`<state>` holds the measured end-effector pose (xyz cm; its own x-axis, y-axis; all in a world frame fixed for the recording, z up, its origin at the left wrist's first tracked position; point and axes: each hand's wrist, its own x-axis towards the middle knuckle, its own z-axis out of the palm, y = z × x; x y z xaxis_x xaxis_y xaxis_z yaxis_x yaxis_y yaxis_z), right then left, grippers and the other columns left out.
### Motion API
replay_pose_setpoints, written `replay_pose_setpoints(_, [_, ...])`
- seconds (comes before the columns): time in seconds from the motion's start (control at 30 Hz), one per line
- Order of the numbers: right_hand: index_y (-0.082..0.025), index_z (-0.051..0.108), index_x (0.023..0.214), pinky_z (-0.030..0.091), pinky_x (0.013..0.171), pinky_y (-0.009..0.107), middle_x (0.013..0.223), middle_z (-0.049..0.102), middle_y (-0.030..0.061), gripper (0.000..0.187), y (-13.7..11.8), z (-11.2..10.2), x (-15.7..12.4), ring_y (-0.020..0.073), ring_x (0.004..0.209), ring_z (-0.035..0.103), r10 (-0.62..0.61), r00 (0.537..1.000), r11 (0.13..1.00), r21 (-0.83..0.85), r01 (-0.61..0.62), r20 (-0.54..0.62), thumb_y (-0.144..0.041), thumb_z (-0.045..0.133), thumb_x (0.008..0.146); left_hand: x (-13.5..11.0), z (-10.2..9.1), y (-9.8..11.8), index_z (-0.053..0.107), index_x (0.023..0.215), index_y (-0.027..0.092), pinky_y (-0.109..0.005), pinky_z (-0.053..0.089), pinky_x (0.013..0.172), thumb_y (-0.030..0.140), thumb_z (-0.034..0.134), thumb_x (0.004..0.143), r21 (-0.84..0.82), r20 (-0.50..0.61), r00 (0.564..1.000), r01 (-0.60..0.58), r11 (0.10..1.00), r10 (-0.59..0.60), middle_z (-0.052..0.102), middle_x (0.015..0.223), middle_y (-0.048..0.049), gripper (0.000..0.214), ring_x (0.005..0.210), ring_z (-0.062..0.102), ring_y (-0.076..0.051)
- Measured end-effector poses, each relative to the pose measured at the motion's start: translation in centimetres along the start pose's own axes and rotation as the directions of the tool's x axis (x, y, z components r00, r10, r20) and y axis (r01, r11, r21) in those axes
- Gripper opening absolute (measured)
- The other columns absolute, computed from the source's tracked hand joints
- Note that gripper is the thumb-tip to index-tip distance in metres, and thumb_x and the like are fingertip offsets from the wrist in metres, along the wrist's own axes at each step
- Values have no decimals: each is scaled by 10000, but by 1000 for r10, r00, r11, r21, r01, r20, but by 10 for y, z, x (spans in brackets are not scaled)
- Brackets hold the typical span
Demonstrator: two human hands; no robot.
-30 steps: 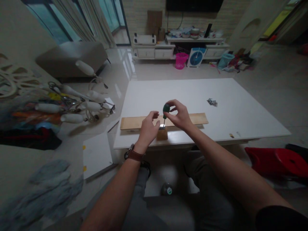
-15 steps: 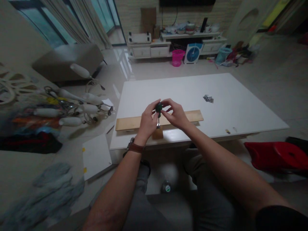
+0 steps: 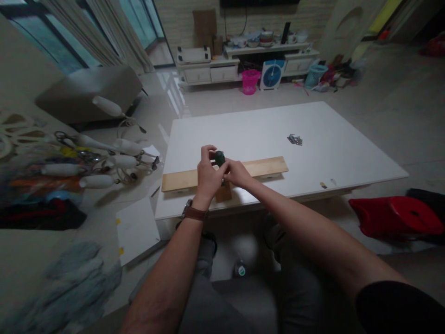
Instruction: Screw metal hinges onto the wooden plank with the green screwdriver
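My left hand (image 3: pixel 207 175), with a watch on its wrist, is closed around the dark green handle of a screwdriver (image 3: pixel 219 158). The tool stands roughly upright, handle up. My right hand (image 3: pixel 239 174) pinches just below the handle, by the shaft, and its fingertips hide most of the metal. Under both hands is a small wooden block (image 3: pixel 223 193), set against the near side of a long wooden board (image 3: pixel 266 168). The board lies across the near part of the white table (image 3: pixel 246 125), slightly raised off its top.
A small pile of metal pieces (image 3: pixel 295 139) lies farther back on the table. Two tiny items, one a dark and yellow piece (image 3: pixel 323 185), sit near the front right edge. A red stool (image 3: pixel 396 215) stands at the right, and a white panel (image 3: pixel 137 229) at the left.
My right hand has moved from the side of the handle down to the shaft below it. The metal shaft, visible before, is now mostly covered. The view has shifted slightly.
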<state>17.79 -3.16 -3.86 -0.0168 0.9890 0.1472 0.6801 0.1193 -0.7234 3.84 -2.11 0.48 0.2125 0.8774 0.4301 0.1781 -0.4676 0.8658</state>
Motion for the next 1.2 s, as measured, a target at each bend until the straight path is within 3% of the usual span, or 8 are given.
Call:
replay_pose_setpoints(0.13, [-223, 633, 977, 416, 692, 264, 811, 745, -6, 270, -3, 2, 2, 187, 771, 669, 32, 998, 998, -43, -35, -53, -69, 717, 772, 0, -4, 2, 536, 1212, 290, -364, 622, 938, 87, 760, 813, 27, 12, 1000, 4, 1000, -4, 710, 1122, -27, 501, 1066, 708, -192])
replay_pose_setpoints(0.4, [-210, 667, 945, 395, 684, 266, 812, 763, 9, 219, -9, -3, 3, 187, 743, 658, 23, 999, 996, -91, -27, -44, -84, 707, 770, -1, -10, 6, 587, 1221, 275, -378, 632, 962, 116, 754, 834, 9, 22, 1000, -6, 1000, 5, 715, 1217, -47, 450, 1092, 708, -200])
replay_pose_setpoints(0.63, [-202, 690, 994, 452, 704, 270, 788, 754, -2, 271, -3, -2, 5, 182, 731, 683, -9, 1000, 1000, -1, 9, -6, -68, 676, 759, -1, -13, 4, 610, 1262, 289, -396, 642, 980, 59, 649, 865, -45, 45, 999, 26, 999, -24, 716, 1199, -48, 460, 1130, 709, -210])
replay_pose_setpoints(0.83, [-200, 646, 903, 434, 675, 255, 778, 724, -14, 217, 3, 1, 5, 159, 718, 655, -13, 999, 1000, 9, 13, -40, -105, 752, 739, -1, -12, 3, 614, 1235, 280, -400, 639, 962, 85, 720, 861, -23, 25, 1000, 4, 1000, -3, 724, 1160, -50, 434, 1115, 710, -220])
replay_pose_setpoints(0.97, [-209, 644, 882, 417, 671, 262, 754, 729, -18, 198, 0, -2, 5, 166, 710, 650, 1, 998, 999, -36, -3, -56, -82, 728, 755, -1, -11, 4, 608, 1242, 275, -379, 646, 918, 95, 744, 848, -8, 20, 1000, 1, 1000, -1, 720, 1199, -57, 454, 1122, 703, -221])
replay_pose_setpoints(1.2, [-209, 657, 907, 475, 739, 267, 805, 766, 8, 197, -2, -4, 5, 193, 793, 711, -19, 1000, 1000, 0, 19, -16, -56, 672, 784, -1, -10, 3, 602, 1302, 284, -402, 645, 978, 107, 747, 845, -7, 38, 999, 3, 1000, -3, 709, 1242, -61, 512, 1167, 696, -227])
